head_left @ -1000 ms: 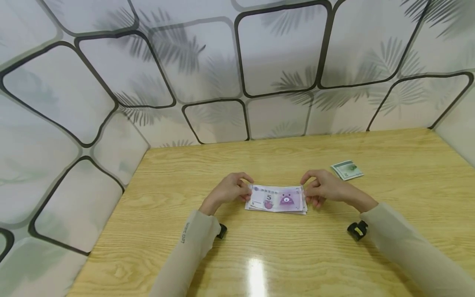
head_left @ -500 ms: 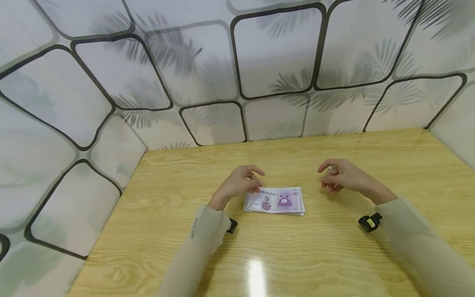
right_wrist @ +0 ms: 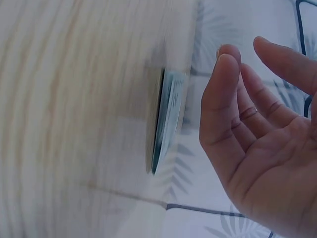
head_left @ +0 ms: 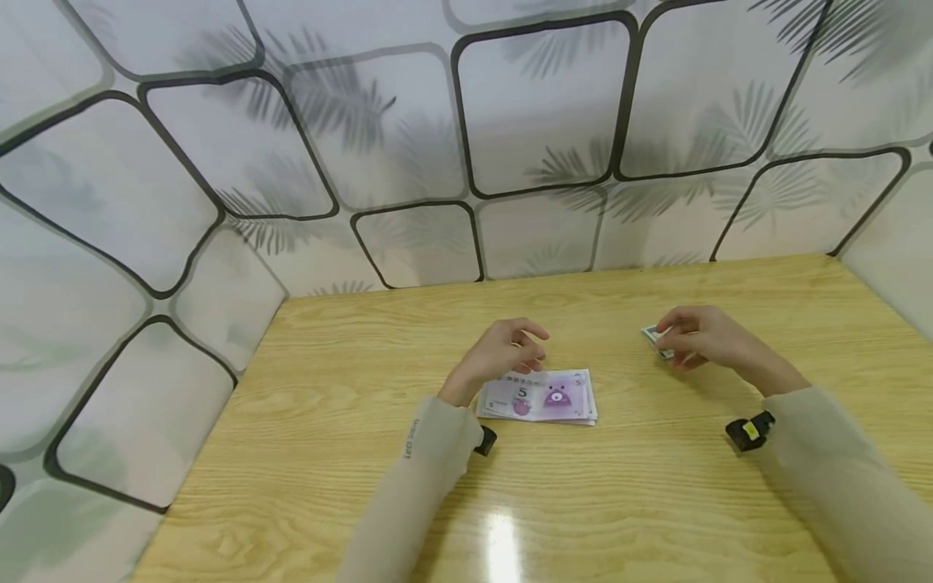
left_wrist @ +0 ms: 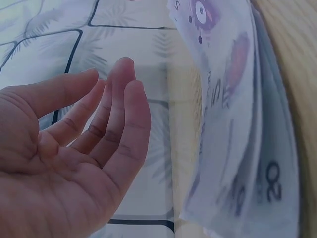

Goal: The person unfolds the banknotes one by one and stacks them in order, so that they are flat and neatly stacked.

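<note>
A stack of play banknotes (head_left: 557, 397), a purple 5 on top, lies flat on the table. Over its upper left part hovers my left hand (head_left: 499, 355), fingers loosely bent around nothing; the left wrist view shows it apart from the notes, where a note marked 20 (left_wrist: 272, 183) peeks out underneath. My right hand (head_left: 710, 336) is above the small folded green banknote (head_left: 651, 334), covering most of it in the head view. In the right wrist view, the folded green note (right_wrist: 169, 119) lies on the table, with a gap between it and the relaxed fingers.
The wooden table (head_left: 306, 437) reaches back to a wall covering (head_left: 543, 105) with dark outlines and leaf prints. Black wrist devices (head_left: 749, 431) sit at both sleeve cuffs.
Both hands have let go of the banknote stack's ends. My right hand has moved right to the folded green note; my left hand has shifted right, above the stack.
</note>
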A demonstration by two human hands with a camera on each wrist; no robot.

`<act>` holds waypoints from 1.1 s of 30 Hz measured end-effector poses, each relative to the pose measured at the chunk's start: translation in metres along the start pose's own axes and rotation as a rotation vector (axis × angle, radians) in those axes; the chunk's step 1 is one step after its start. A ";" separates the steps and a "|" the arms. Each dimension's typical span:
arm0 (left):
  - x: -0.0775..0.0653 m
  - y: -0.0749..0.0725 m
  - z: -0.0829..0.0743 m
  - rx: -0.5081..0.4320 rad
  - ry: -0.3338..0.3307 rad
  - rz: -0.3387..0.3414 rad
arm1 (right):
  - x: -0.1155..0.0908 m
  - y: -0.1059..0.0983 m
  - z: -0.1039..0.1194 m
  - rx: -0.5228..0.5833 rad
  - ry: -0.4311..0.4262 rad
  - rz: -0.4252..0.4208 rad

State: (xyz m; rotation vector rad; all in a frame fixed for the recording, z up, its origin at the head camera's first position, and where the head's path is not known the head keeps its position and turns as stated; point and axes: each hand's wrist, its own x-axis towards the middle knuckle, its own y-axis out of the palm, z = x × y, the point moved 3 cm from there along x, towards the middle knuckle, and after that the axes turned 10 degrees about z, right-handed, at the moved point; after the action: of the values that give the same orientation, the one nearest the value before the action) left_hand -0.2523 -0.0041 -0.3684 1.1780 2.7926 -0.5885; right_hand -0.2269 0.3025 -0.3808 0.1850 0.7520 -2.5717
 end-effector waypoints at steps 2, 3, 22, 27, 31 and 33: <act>0.003 0.003 -0.001 -0.023 -0.002 -0.005 | -0.002 -0.004 -0.002 0.004 0.006 -0.010; 0.006 0.005 -0.002 -0.031 0.001 -0.002 | -0.003 -0.006 -0.003 0.001 0.012 -0.015; 0.041 0.020 -0.005 -0.150 -0.039 -0.050 | 0.001 -0.022 -0.019 0.027 0.066 -0.116; 0.050 0.024 -0.010 -0.189 -0.029 -0.055 | 0.000 -0.026 -0.019 0.002 0.090 -0.138; 0.058 0.033 -0.013 -0.184 -0.029 -0.035 | -0.004 -0.032 -0.021 -0.044 0.121 -0.172; 0.062 0.037 -0.012 -0.190 -0.037 -0.032 | -0.005 -0.034 -0.022 -0.057 0.133 -0.191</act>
State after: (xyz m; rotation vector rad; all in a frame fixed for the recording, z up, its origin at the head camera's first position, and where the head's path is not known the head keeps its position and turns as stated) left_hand -0.2691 0.0658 -0.3808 1.0762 2.7677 -0.3342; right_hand -0.2375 0.3418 -0.3822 0.2816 0.9320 -2.7340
